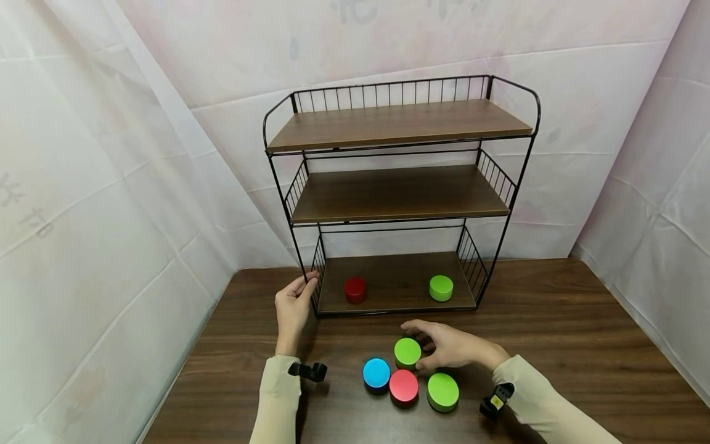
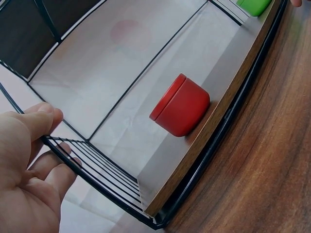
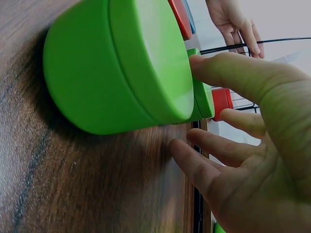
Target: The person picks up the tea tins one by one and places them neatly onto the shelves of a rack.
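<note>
My left hand [image 1: 293, 306] holds the left front upright of the black wire shelf rack [image 1: 400, 140], low down; in the left wrist view its thumb and fingers pinch the side frame. On the table, my right hand [image 1: 452, 345] reaches around a round green tin [image 1: 407, 351], thumb on the near side and fingers spread past its far side. Right wrist view: the fingers stay apart, the thumb tip overlapping that tin's edge. Beside it stand a blue tin [image 1: 376, 374], a pink-red tin [image 1: 403, 386] and another green tin [image 1: 442, 391], which fills much of that view.
On the rack's bottom board sit a dark red tin [image 1: 355, 290] at left and a green tin [image 1: 440, 288] at right. Two brown boards form the upper tiers. Pale cloth [image 1: 222, 92] hangs behind and beside the wooden table [image 1: 554, 320].
</note>
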Available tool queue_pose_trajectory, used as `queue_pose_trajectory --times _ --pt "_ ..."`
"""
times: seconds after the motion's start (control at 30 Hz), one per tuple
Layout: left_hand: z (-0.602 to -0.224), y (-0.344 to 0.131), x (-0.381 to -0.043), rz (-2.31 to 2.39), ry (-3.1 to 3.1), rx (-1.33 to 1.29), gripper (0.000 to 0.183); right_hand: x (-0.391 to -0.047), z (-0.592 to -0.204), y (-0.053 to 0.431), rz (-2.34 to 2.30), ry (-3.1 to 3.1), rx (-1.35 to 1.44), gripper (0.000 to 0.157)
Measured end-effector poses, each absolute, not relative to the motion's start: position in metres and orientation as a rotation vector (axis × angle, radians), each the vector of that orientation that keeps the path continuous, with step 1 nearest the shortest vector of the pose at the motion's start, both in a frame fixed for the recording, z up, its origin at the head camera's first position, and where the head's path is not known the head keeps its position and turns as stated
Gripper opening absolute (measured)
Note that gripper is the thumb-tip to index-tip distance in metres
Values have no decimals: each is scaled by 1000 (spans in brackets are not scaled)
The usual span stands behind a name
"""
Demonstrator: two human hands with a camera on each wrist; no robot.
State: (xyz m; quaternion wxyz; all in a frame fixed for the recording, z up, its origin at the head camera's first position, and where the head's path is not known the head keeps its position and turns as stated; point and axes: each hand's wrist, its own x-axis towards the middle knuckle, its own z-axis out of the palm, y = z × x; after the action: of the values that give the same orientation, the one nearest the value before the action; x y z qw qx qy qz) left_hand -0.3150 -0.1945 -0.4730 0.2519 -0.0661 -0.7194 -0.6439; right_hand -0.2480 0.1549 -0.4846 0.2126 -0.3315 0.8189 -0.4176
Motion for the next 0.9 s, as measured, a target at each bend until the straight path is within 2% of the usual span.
queue_pose_trajectory --times 0.17,0.47,0.9 --pt "-464 -191 -308 -1748 -1954 -187 19 -249 -485 155 -1176 2260 -936 69" --pt "-490 -199 -327 -1754 -1935 -179 18 -249 -485 154 -1170 2269 -932 53" --pt "-484 -197 -324 -1742 -1951 -168 17 -251 -486 152 -1181 2266 -932 50"
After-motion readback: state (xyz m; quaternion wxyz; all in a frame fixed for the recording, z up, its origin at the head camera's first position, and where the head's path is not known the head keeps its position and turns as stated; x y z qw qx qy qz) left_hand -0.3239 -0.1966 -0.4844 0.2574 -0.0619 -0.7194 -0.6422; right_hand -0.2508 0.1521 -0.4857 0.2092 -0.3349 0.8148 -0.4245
